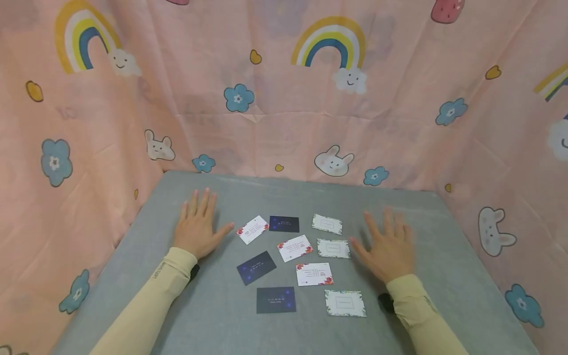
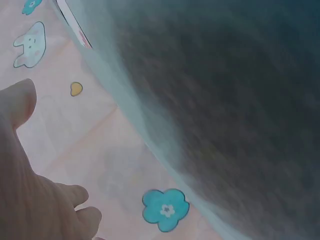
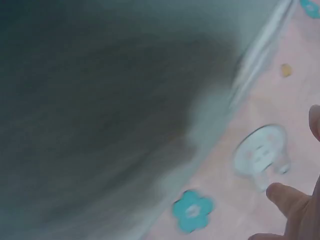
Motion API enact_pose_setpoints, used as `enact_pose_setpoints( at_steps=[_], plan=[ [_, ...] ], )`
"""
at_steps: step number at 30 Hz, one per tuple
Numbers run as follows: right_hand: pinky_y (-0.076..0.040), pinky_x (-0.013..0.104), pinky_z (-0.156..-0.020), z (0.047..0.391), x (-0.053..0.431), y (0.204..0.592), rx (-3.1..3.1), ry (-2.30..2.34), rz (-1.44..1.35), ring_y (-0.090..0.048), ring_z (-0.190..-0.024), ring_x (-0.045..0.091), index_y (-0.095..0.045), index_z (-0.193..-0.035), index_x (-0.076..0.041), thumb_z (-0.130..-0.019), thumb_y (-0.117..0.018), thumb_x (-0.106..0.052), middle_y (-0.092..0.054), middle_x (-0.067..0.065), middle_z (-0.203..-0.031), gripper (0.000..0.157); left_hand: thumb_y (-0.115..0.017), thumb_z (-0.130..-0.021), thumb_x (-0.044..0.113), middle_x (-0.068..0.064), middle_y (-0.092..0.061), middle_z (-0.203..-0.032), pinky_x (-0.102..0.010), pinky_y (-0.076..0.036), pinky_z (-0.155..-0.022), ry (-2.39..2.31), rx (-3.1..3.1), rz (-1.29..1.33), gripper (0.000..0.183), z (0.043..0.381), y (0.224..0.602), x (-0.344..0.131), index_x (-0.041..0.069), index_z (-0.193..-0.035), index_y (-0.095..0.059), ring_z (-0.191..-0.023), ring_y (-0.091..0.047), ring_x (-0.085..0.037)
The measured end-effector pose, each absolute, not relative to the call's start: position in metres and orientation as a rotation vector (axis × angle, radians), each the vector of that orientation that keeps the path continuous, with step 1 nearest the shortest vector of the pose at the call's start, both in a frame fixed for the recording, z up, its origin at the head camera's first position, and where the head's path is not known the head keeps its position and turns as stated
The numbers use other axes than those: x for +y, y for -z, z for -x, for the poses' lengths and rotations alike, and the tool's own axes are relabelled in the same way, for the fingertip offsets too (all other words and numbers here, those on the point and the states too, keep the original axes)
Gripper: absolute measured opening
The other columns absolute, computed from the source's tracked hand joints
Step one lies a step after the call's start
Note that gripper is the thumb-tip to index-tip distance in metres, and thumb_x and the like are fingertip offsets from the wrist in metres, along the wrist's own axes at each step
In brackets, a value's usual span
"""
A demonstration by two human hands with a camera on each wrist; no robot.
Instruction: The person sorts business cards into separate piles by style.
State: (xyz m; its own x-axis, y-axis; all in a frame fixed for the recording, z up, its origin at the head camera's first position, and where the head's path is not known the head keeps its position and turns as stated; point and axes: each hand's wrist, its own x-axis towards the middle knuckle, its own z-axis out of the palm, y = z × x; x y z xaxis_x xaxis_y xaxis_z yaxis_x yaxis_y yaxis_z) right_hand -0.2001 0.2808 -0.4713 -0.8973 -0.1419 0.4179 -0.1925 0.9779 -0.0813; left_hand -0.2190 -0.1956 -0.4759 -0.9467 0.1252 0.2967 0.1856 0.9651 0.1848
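Observation:
Three kinds of small cards lie spread on the grey tabletop between my hands. Three are dark blue, one of them a blue card (image 1: 276,300) at the front. Another three are white with red flowers at the corners, such as the flowered card (image 1: 314,274). On the right side are three white cards with green leaf borders, including a leaf-bordered card (image 1: 345,302). My left hand (image 1: 200,227), fingers straight and thumb out, is left of the flowered card (image 1: 253,229) farthest back. My right hand (image 1: 388,246), slightly blurred, spreads its fingers just right of the leaf-bordered cards. Both hold nothing.
The grey-covered table (image 1: 222,325) runs back to a pink curtain (image 1: 275,133) printed with rainbows, rabbits and flowers. This curtain also hangs along the left and right sides. Dark wrist bands show under both pale yellow sleeves (image 1: 142,301).

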Motion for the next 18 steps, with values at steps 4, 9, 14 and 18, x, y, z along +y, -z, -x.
enact_pose_setpoints(
  at_steps=[4, 9, 14, 18],
  plan=[
    [-0.03, 0.066, -0.113, 0.213, 0.243, 0.453, -2.734, -0.259, -0.437, -0.037, -0.143, 0.046, -0.045, -0.151, -0.016, -0.091, -0.056, -0.067, -0.041, 0.024, -0.155, 0.08, -0.045, -0.091, 0.076, -0.015, -0.015, -0.169, -0.058, -0.016, -0.124, 0.309, -2.875, 0.269, 0.102, 0.221, 0.476, -0.186, 0.007, -0.162, -0.017, -0.157, -0.008, -0.038],
    [-0.043, 0.054, -0.11, 0.236, 0.173, 0.432, -2.737, -0.278, -0.836, -0.055, -0.133, 0.036, -0.05, -0.147, -0.011, -0.095, -0.059, -0.057, -0.056, 0.015, -0.145, 0.071, -0.04, -0.089, 0.081, -0.016, -0.017, -0.168, -0.051, -0.019, -0.125, 0.335, -2.971, 0.328, 0.108, 0.226, 0.475, -0.17, 0.003, -0.16, -0.021, -0.158, -0.008, -0.035],
    [-0.048, 0.046, -0.107, 0.261, 0.11, 0.436, -2.781, -0.228, -1.068, -0.06, -0.127, 0.029, -0.054, -0.145, -0.015, -0.093, -0.066, -0.051, -0.064, 0.008, -0.138, 0.064, -0.064, -0.083, 0.071, -0.016, -0.049, -0.151, -0.046, -0.041, -0.114, 0.339, -3.002, 0.423, 0.094, 0.229, 0.478, -0.155, 0.001, -0.145, -0.049, -0.141, -0.046, -0.032],
    [-0.05, 0.046, -0.103, 0.274, 0.079, 0.453, -2.815, -0.158, -1.155, -0.061, -0.125, 0.027, -0.055, -0.144, -0.017, -0.09, -0.071, -0.046, -0.065, 0.005, -0.137, 0.063, -0.081, -0.077, 0.054, -0.006, -0.068, -0.116, -0.038, -0.054, -0.084, 0.483, -3.028, 0.469, 0.067, 0.229, 0.481, -0.147, 0.006, -0.121, -0.066, -0.099, -0.063, -0.019]
  ],
)
